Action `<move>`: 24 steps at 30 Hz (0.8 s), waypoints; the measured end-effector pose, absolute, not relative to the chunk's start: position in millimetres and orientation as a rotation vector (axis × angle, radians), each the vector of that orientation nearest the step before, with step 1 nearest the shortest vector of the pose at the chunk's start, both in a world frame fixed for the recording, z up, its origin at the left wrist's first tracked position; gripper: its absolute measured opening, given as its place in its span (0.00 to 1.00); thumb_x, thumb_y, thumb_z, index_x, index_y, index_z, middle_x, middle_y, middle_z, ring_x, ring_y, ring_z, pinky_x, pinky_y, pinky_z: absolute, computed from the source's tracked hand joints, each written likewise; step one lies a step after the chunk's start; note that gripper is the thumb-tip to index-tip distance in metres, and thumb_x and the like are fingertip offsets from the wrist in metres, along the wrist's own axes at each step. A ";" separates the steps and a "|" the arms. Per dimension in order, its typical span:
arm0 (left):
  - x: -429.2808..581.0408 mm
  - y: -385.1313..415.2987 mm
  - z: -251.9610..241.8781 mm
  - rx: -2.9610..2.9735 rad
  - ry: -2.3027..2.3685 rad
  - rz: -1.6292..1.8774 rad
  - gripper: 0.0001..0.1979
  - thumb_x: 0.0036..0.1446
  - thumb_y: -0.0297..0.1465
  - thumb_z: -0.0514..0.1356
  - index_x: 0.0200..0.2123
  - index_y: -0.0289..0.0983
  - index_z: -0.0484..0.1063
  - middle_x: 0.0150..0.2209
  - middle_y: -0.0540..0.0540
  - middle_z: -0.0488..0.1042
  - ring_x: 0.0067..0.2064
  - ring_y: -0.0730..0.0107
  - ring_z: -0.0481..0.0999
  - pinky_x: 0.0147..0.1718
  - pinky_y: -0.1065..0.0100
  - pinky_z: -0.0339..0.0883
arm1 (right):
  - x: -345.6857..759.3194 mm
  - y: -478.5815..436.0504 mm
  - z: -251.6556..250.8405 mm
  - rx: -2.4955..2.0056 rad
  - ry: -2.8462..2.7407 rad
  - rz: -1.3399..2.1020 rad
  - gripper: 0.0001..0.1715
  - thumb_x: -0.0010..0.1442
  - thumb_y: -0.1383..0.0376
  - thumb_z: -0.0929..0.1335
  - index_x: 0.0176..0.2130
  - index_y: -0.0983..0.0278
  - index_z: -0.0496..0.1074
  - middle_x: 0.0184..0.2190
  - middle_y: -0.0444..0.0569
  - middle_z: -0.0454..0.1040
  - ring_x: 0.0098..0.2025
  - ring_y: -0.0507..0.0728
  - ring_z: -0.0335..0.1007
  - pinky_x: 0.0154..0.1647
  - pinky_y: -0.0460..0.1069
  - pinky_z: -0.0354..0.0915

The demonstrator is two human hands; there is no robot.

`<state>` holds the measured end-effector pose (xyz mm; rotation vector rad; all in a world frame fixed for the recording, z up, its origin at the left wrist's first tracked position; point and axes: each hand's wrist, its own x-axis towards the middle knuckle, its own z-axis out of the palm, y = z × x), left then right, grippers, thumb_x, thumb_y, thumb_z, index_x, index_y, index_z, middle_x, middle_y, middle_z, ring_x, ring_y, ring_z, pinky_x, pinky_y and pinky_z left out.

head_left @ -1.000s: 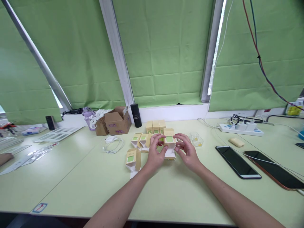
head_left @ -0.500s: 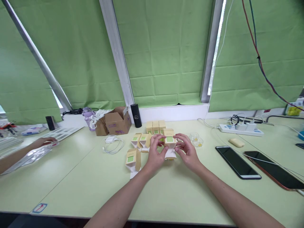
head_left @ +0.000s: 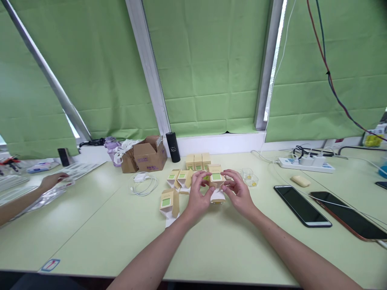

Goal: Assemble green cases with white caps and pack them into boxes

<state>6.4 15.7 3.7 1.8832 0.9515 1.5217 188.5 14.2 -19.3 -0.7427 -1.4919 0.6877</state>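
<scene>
A small tan carton [head_left: 216,178] with a green label is grasped between both grips: left hand [head_left: 198,197] on its left side, right hand [head_left: 238,192] on its right, held just above the pale green surface [head_left: 121,233]. A half-folded carton [head_left: 169,202] lies left of the left hand. Two phones [head_left: 302,205] lie well to the right. Behind, finished cartons [head_left: 198,161] stand in a row. Far left, another person's hand [head_left: 53,180] rests on plastic sheets [head_left: 45,197].

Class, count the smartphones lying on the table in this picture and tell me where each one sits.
2. A black smartphone lies flat right of the person's right hand; a second smartphone with a reddish edge lies beside it, nearer the table's right end.
</scene>
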 end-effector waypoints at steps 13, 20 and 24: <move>-3.0 17.8 1.5 1.961 0.768 1.386 0.27 0.67 0.48 0.60 0.66 0.48 0.67 0.63 0.39 0.60 0.59 0.52 0.69 0.59 0.51 0.65 | 187.7 16.3 -17.8 -0.764 -1.416 0.679 0.18 0.68 0.55 0.70 0.56 0.52 0.73 0.62 0.54 0.65 0.40 0.56 0.78 0.42 0.55 0.78; -4.2 20.8 -3.6 2.022 0.678 1.238 0.48 0.55 0.54 0.69 0.73 0.52 0.56 0.70 0.39 0.50 0.74 0.38 0.49 0.68 0.45 0.54 | 188.7 19.1 -18.8 -0.791 -1.376 0.642 0.18 0.68 0.57 0.70 0.56 0.53 0.73 0.61 0.53 0.66 0.40 0.55 0.78 0.42 0.55 0.78; -3.7 22.4 -7.0 2.032 0.698 1.246 0.46 0.56 0.53 0.69 0.73 0.52 0.55 0.71 0.39 0.49 0.72 0.39 0.52 0.67 0.44 0.55 | 188.5 21.8 -21.6 -0.791 -1.375 0.624 0.18 0.67 0.57 0.70 0.56 0.53 0.73 0.61 0.54 0.66 0.40 0.56 0.79 0.40 0.55 0.79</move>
